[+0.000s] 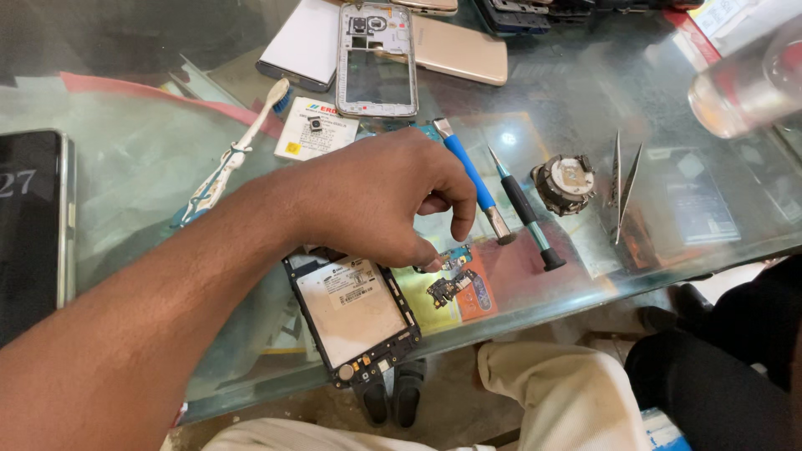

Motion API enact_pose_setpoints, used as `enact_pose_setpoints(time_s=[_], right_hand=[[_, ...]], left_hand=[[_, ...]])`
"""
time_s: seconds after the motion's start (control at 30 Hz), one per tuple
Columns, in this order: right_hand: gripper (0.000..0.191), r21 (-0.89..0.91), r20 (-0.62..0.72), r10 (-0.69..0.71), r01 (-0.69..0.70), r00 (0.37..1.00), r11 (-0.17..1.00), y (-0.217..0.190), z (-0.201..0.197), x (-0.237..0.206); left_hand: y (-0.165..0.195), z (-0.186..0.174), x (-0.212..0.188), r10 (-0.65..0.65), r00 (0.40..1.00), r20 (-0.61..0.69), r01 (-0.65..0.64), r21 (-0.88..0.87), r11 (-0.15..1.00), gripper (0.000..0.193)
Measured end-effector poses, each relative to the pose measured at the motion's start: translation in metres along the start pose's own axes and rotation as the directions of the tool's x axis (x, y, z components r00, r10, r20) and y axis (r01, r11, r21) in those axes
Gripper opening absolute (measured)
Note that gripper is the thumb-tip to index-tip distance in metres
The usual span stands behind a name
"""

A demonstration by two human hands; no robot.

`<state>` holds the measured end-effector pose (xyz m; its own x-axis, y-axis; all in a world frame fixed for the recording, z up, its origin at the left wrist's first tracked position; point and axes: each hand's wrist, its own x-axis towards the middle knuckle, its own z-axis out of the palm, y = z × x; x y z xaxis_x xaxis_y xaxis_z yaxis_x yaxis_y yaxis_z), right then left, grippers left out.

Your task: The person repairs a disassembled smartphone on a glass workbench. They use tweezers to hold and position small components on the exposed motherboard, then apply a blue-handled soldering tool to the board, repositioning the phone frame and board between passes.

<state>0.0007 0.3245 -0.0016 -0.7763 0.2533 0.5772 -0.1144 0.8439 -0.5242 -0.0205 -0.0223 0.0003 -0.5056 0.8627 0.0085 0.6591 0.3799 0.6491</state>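
A glass table (585,100) fills the head view, and under it a floor and the person's light trousers are seen. One hand, the left hand (376,200), reaches over the glass with its fingers (462,219) curled downward; the thumb and first finger are pinched on one small circuit board (452,256), lying on the table just right of the opened phone. A second small circuit board (449,289) lies just below it, near the table edge. The right hand does not show.

One opened phone (355,311) lies with its battery up, partly under the wrist. To the right lie two tools side by side: one blue-handled pry tool (470,175) and one dark screwdriver (525,209). Further right are one round metal part (564,182) and one pair of tweezers (622,179). At the top lies one empty phone frame (376,60). One toothbrush (238,150) lies at the left, and one dark phone (32,225) at the left edge.
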Motion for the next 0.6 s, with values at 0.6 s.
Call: enact_pose_setpoints(time_s=[0.6], right_hand=[[0.133,0.405,0.896,-0.137,-0.903,0.423,-0.14,-0.082,-0.024,-0.183]], left_hand=[[-0.002,0.01,0.004,0.209,0.978,0.007,-0.208,0.122,0.971,0.054]])
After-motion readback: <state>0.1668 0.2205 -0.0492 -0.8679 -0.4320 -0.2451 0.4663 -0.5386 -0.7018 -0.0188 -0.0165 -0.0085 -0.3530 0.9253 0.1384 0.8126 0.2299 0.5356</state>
